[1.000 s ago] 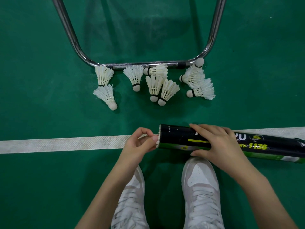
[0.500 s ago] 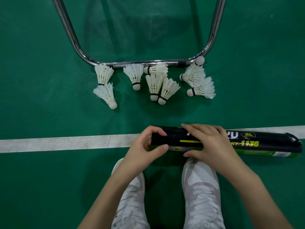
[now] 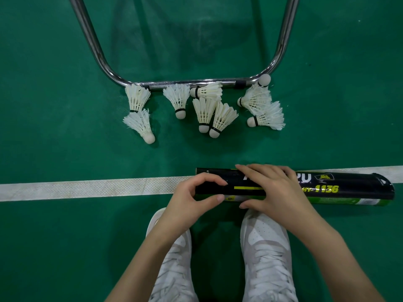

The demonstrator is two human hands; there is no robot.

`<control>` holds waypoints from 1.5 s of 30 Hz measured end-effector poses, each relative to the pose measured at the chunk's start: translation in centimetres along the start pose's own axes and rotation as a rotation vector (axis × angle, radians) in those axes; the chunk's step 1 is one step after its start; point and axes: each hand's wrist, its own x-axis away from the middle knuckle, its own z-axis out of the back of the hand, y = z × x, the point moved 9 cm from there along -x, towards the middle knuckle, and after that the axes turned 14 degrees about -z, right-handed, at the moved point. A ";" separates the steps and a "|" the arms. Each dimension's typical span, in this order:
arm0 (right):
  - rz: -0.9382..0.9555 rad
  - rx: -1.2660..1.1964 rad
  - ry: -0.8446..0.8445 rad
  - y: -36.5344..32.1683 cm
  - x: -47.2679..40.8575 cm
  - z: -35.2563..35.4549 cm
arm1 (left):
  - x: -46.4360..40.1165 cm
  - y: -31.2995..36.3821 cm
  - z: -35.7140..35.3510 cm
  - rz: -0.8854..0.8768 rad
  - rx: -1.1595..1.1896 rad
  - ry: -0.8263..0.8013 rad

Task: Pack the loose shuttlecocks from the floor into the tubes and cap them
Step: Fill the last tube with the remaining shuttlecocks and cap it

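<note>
A black shuttlecock tube (image 3: 340, 188) with yellow print lies sideways along the white court line, its open mouth to the left. My right hand (image 3: 270, 190) grips the tube's middle from above. My left hand (image 3: 192, 199) curls its fingers and thumb round the tube's left end. No feathers show at the mouth. Several loose white shuttlecocks (image 3: 205, 110) lie scattered on the green floor beyond the tube, against a metal bar.
A bent chrome tube frame (image 3: 174, 83) rests on the green floor behind the shuttlecocks, its two legs running up out of view. A white court line (image 3: 87, 189) crosses the floor. My two white shoes (image 3: 266, 258) stand below the tube.
The shuttlecock whose feathers stuck out of the tube's left mouth has gone fully inside. My left hand moved from pinching those feathers to wrapping round the tube's end. The tube shifted slightly left.
</note>
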 end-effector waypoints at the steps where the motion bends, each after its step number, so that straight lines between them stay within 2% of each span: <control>1: -0.001 -0.002 -0.003 0.0 0.0 -0.1 | 0.0 -0.1 0.1 0.001 -0.003 0.010; 19: -0.005 0.030 -0.005 0.1 0.0 -0.2 | 0.0 0.1 -0.1 -0.006 -0.001 -0.014; 29: -0.050 -0.024 -0.036 0.1 -1.4 0.7 | -0.5 -0.2 4.9 0.051 -0.034 0.167; 33: -0.083 0.009 -0.070 0.2 -2.3 1.0 | -1.4 -0.3 8.4 0.005 -0.150 0.268; 40: -0.101 0.012 -0.090 0.1 -2.9 1.1 | -4.1 0.7 15.2 -0.109 -0.325 0.540; 45: -0.098 0.050 -0.114 0.0 -2.8 0.8 | -6.1 1.1 17.5 -0.154 -0.496 0.539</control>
